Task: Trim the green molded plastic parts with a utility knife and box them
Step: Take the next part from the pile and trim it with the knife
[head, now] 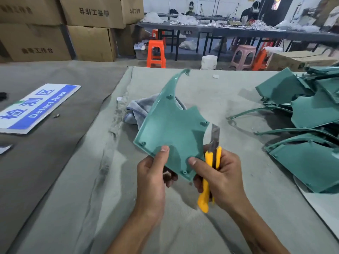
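Observation:
A green molded plastic part [170,125], flat with a long curved tip pointing away, is held up above the cloth-covered table [229,99]. My left hand [152,175] grips its near left edge, thumb on top. My right hand [220,175] grips a yellow utility knife [211,167] with the blade out and pointing up beside the part's right edge. That hand's thumb presses on the part's near corner. A pile of more green parts [310,110] lies at the right.
A grey rag [137,110] lies on the table behind the held part. A blue and white "Detect Area" sign [36,107] lies at the left. Stacked cardboard boxes [88,28] stand at the back left; orange stools [156,54] and a long table stand beyond.

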A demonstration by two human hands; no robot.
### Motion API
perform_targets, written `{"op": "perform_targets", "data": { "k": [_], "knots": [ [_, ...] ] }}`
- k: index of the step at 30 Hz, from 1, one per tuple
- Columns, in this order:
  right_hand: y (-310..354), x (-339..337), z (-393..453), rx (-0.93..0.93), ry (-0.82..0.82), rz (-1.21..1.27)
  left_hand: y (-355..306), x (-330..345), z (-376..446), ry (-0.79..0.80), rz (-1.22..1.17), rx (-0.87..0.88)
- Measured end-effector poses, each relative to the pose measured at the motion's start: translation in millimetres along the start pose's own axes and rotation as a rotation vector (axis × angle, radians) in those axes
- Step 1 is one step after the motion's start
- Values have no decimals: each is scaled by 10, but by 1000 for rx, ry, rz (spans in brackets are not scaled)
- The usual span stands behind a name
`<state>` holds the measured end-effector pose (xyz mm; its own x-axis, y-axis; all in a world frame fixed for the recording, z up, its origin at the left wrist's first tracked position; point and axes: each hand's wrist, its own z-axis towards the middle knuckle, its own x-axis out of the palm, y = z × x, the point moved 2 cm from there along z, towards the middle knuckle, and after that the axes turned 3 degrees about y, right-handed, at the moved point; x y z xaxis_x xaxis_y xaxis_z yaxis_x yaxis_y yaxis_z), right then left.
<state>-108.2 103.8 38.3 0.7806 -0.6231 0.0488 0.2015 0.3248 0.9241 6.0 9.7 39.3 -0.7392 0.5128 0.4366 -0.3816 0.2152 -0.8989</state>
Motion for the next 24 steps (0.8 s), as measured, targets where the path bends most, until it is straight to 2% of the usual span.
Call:
{"op": "perform_targets", "data": {
  "k": [2, 4, 6, 9, 12, 18, 21, 24],
  "knots": [
    [-17, -74, 42, 71, 100, 37, -16, -47, 22, -16, -17, 20],
    [-20, -89, 67, 92, 120, -4, -40, -95, 52, -47, 4, 74],
    [-9, -112, 77, 13, 87, -164, -68, -147, 92, -119, -15, 110],
    [28, -137, 57, -159, 209, -478, -107, -176, 133, -185, -90, 143],
    [67, -162, 33, -198, 320, -492, -128, -167, 131, -198, -128, 148],
    [104, -299, 29, -84, 510, -693, -134, -168, 134, -185, -206, 133],
    [111, -310, 35, -59, 497, -719, -121, -166, 136, -177, -224, 120],
    [130, -327, 76, -122, 307, -775, -120, -160, 140, -178, -239, 117]
  ]
}}
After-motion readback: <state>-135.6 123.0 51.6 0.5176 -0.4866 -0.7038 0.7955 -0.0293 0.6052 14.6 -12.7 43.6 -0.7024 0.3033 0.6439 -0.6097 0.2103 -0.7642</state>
